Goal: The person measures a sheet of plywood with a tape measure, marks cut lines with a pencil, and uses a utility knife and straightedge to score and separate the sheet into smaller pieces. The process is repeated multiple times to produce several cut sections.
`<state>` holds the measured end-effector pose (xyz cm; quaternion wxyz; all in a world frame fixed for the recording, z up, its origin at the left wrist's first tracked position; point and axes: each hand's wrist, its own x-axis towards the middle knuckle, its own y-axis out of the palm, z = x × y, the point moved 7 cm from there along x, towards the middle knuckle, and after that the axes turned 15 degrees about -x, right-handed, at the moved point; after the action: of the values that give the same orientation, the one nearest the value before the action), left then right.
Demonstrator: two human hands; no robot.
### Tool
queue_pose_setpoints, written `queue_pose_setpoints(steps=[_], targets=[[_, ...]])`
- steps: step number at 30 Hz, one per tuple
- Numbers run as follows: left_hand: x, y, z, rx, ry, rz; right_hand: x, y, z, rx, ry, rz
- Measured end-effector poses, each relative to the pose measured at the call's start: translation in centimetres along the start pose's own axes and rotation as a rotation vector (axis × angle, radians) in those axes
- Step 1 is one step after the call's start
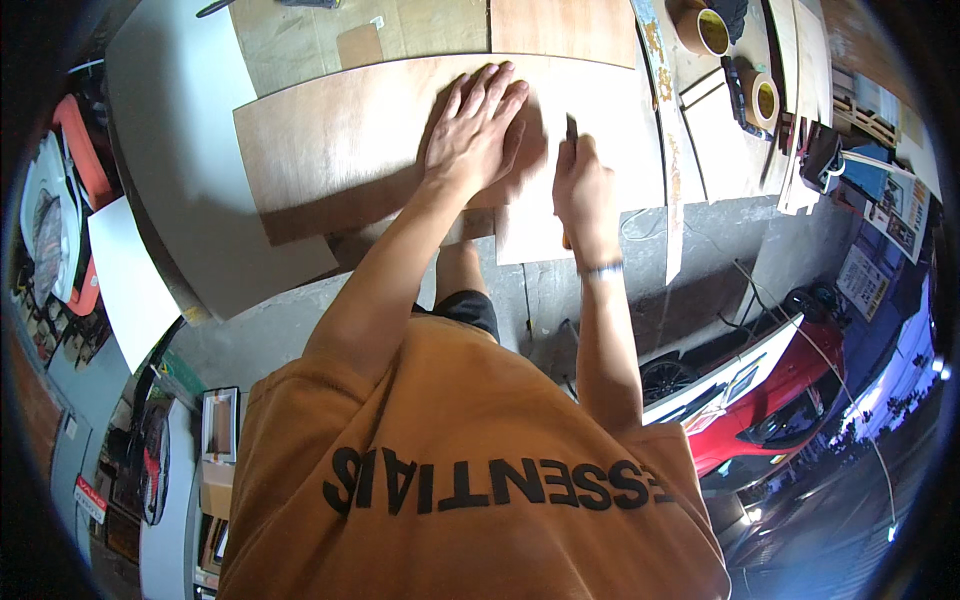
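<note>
My left hand (477, 128) lies flat on a long, thin plywood sheet (330, 145), its fingers stretched toward the far edge. My right hand (588, 195) is closed round a utility knife (571, 128). The knife's dark tip points away from me above the pale, brightly lit board, and a bit of its orange handle shows below my fist. I cannot tell whether the tip touches the wood. Under the plywood sheet, another light board (525, 240) sticks out at the near edge.
A large white panel (190, 190) lies at the left. A long worn strip (672, 190) crosses the table on the right and overhangs its near edge. Beyond it are two tape rolls (712, 33). Cables hang near a red car (790, 400) at the lower right.
</note>
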<state>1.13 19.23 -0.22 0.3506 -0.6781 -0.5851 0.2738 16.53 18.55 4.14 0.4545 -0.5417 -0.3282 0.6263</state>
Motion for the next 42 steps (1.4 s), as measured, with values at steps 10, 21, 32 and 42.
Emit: queue_pose_setpoints(steps=[10,21,32,42], targets=[[-0.1,-0.3,0.2,-0.049,0.020,-0.028,9.0,1.2,3.6,-0.101,-0.056,-0.151],[0.2,-0.2,0.4,-0.106,0.020,-0.111,10.1,0.8,3.9,-0.152,-0.082,0.055],[-0.1,0.9,0.0,0.183,-0.008,-0.005,-5.5,4.0,-1.0,-0.239,-0.032,0.047],[1.8,0.2,0.7,0.147,-0.020,-0.015,-8.5,3.1,-3.6,-0.232,0.048,0.379]])
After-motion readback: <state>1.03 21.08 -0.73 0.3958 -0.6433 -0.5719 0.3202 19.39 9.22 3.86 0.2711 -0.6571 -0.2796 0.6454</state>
